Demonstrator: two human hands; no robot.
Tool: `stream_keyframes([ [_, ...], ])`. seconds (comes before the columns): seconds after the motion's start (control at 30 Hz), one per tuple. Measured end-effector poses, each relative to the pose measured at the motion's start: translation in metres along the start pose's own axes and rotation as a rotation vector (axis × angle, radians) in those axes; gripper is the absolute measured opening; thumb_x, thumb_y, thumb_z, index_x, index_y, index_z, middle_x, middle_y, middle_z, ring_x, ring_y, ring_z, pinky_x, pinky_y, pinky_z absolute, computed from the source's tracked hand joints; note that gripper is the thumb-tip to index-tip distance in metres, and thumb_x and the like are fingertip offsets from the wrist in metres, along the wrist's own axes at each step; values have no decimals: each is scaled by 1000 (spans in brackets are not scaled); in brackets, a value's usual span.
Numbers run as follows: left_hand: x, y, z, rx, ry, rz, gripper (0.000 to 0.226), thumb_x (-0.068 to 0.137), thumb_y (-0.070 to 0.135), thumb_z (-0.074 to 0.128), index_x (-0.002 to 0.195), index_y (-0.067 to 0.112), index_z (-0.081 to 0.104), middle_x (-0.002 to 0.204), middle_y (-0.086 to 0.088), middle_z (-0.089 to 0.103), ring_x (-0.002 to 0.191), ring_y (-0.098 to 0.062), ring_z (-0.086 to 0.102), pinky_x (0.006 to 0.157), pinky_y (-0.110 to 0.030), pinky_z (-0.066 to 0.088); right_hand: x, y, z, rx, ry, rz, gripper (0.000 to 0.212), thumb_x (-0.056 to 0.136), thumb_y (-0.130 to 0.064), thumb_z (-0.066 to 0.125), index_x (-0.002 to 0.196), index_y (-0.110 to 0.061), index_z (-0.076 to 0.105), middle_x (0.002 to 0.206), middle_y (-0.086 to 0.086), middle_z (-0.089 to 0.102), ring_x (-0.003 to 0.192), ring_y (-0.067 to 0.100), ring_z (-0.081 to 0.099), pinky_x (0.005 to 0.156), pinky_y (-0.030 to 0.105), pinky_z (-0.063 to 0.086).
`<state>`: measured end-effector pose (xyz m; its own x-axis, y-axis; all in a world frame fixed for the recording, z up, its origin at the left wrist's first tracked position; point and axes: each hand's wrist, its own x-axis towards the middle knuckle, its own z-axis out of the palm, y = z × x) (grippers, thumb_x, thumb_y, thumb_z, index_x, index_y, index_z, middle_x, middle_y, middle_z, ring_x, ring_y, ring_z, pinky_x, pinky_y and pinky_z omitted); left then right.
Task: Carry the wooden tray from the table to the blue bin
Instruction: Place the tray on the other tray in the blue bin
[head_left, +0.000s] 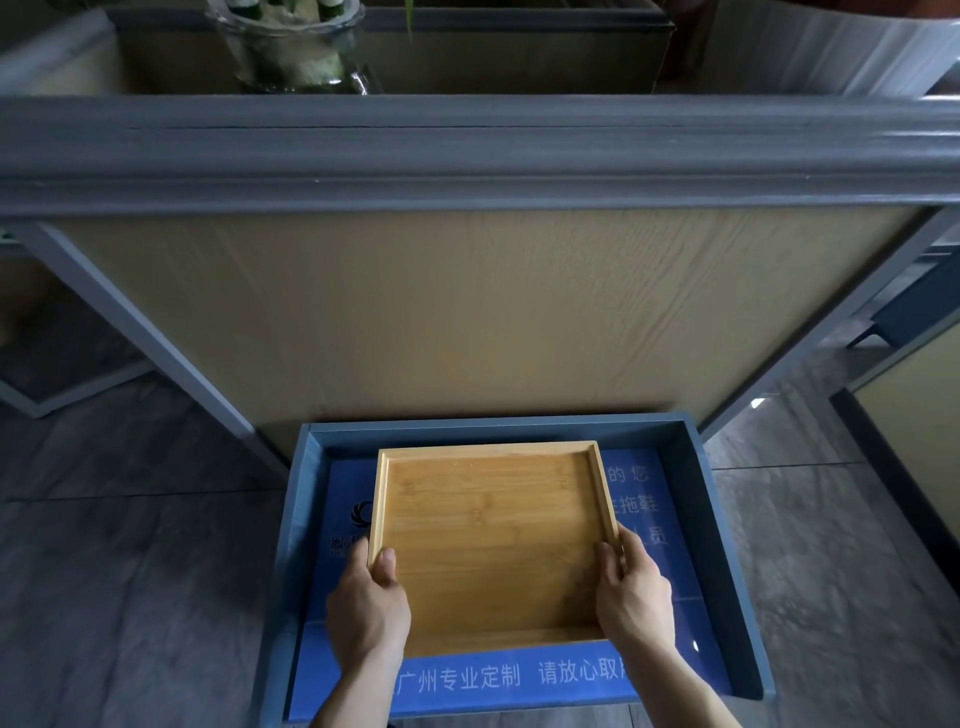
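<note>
The wooden tray (493, 540), shallow and light bamboo with a raised rim, is held level inside the opening of the blue bin (711, 530). My left hand (366, 608) grips its left edge near the front corner, thumb on the tray floor. My right hand (634, 592) grips the right edge, thumb over the rim. The bin stands on the floor straight below me, and its blue bottom shows white printed characters. Whether the tray touches the bin's bottom cannot be told.
A desk partition with a grey top rail (467, 156) and a tan panel (467, 312) rises right behind the bin. A glass vase with plants (291, 47) stands on the desk beyond. Grey tiled floor (130, 571) lies on both sides.
</note>
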<state>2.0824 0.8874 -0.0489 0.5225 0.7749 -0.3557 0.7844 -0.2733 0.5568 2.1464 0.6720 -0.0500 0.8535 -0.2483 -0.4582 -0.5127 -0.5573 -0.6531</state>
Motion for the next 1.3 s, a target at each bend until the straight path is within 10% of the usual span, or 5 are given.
stream_keyframes([
  [0.3, 5, -10, -11, -177, -230, -65, 61, 97, 44, 41, 150, 17, 28, 154, -8, 36, 138, -30, 37, 110, -44, 32, 0, -1, -6, 110, -84, 66, 29, 100, -32, 50, 125, -29, 65, 99, -6, 70, 96, 20, 64, 90, 44, 54],
  [1.3, -8, -10, -12, -11, -175, -76, 58, 98, 45, 31, 151, 20, 23, 153, -8, 37, 135, -32, 43, 103, -44, 42, 1, 7, -4, 51, -93, 23, 21, 103, -25, 45, 104, -24, 66, 88, 2, 69, 83, 23, 62, 77, 40, 49],
])
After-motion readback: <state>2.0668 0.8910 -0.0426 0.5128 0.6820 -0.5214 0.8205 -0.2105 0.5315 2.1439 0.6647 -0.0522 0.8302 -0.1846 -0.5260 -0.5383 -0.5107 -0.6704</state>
